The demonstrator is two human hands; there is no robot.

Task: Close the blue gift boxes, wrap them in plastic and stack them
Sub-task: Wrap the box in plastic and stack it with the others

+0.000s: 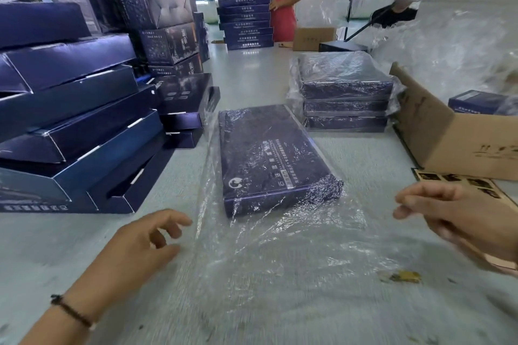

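Plastic film [280,246] lay loose and crinkled on the table [252,70], already drawn over the closed blue gift box [269,157] at its centre, with slack spread toward the person. Left hand [145,241] and right hand [448,210] hovered either side, fingers relaxed, holding nothing. The box looked stiff and light, the film clingy and tear-prone, best pinched at its free near edge

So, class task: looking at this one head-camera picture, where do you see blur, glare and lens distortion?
Head view: motion blur smears the right hand and the near table; the left hand is sharper. Window light glares off the plastic wrap over the blue box. The wide lens bows the box stack at left outward.
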